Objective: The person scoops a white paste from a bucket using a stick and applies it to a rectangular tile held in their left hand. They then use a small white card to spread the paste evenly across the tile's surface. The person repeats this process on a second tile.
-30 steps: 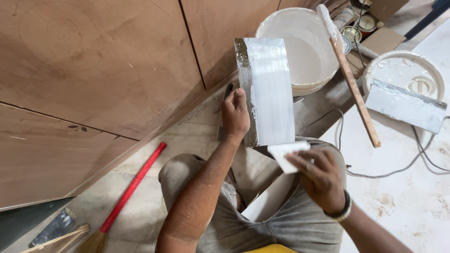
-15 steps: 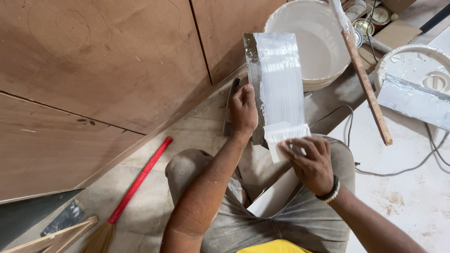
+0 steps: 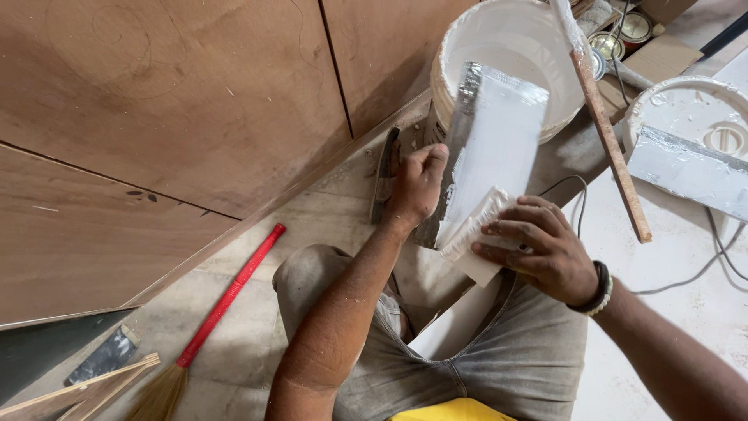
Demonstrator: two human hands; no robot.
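Left hand [image 3: 417,183] is clamped on the near edge of a long flat metal board [image 3: 495,148] loaded with white putty, holding it tilted with its far end over the open white bucket [image 3: 506,47]. Right hand [image 3: 538,249] is closed on a small white scraper [image 3: 477,234], fingers spread across its back and its blade pressed to the lower end of the board. A second ago the scraper was held off the board, just below it; half a second ago it met the bottom edge, and it now bears flat on the coated face, so the putty is judged to be under working rather than loading. Hands are close, joined only through board and scraper. A wooden stick [image 3: 604,132] smeared white leans across the bucket rim. To the right lie a white lid [image 3: 686,105] and a second coated board [image 3: 689,171]. A red-handled broom [image 3: 222,300] lies on the floor below the brown plywood panels [image 3: 179,101].
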